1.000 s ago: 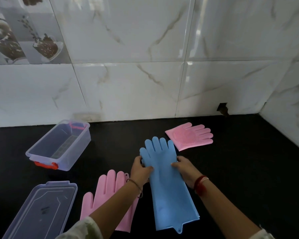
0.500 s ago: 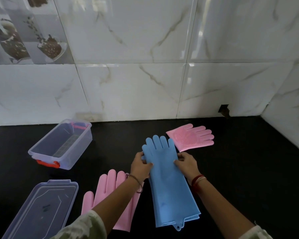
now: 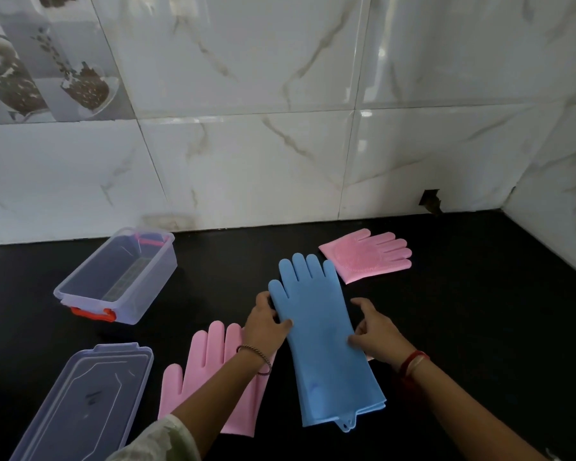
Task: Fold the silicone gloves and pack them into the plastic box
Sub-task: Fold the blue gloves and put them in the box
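A long blue silicone glove (image 3: 323, 341) lies flat on the black counter, fingers pointing toward the wall; a second blue layer shows under its cuff. My left hand (image 3: 266, 322) grips its left edge near the thumb. My right hand (image 3: 374, 332) pinches its right edge at mid length. A pink glove (image 3: 210, 364) lies flat to the left, partly under my left forearm. A folded pink glove (image 3: 369, 256) lies behind the blue one. The clear plastic box (image 3: 120, 277) with red clasps stands open at the left.
The clear box lid (image 3: 84, 404) lies at the near left on the counter (image 3: 479, 311). White marble tile walls close off the back and the right side. A dark chip marks the wall base at the back right.
Both hands have slid a little down the blue glove's edges toward me. The glove stays flat in nearly the same spot.
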The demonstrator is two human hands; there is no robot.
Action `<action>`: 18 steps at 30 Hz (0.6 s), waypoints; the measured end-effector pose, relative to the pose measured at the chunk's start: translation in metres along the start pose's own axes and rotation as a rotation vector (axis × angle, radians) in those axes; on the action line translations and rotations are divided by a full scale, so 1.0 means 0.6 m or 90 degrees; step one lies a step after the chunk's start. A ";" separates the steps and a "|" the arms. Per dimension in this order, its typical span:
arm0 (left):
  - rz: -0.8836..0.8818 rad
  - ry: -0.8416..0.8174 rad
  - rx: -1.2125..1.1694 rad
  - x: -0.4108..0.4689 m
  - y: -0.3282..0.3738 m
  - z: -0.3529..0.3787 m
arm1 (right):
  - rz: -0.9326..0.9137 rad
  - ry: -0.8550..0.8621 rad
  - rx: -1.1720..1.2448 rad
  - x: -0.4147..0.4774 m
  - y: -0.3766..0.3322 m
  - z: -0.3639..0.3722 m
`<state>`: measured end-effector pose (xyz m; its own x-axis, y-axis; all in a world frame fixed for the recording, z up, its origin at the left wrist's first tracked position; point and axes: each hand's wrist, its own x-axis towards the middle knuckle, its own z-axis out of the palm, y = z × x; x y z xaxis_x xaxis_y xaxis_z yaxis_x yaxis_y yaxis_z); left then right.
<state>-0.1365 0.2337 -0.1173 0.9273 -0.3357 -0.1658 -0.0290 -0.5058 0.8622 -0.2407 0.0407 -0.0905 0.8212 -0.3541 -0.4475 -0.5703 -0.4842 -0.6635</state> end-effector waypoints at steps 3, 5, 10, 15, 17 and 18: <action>0.054 -0.012 0.058 -0.016 -0.008 0.005 | -0.005 -0.029 -0.009 -0.016 0.015 0.003; 0.089 0.000 0.073 -0.025 -0.008 0.009 | 0.003 -0.033 0.002 -0.023 0.026 0.008; 0.114 0.023 0.060 -0.029 0.000 0.004 | 0.022 -0.037 0.087 -0.030 0.024 0.011; 0.133 0.003 0.088 -0.044 -0.005 -0.005 | -0.080 0.078 -0.145 -0.054 0.029 0.034; 0.195 -0.001 0.093 -0.063 -0.008 -0.010 | -0.132 0.141 -0.209 -0.067 0.040 0.041; 0.262 -0.008 0.125 -0.073 -0.013 -0.014 | -0.182 0.168 -0.236 -0.073 0.047 0.040</action>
<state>-0.1735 0.2591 -0.1128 0.8194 -0.5490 0.1647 -0.4653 -0.4695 0.7504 -0.2924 0.0617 -0.1039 0.9393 -0.3331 -0.0826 -0.3325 -0.8236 -0.4595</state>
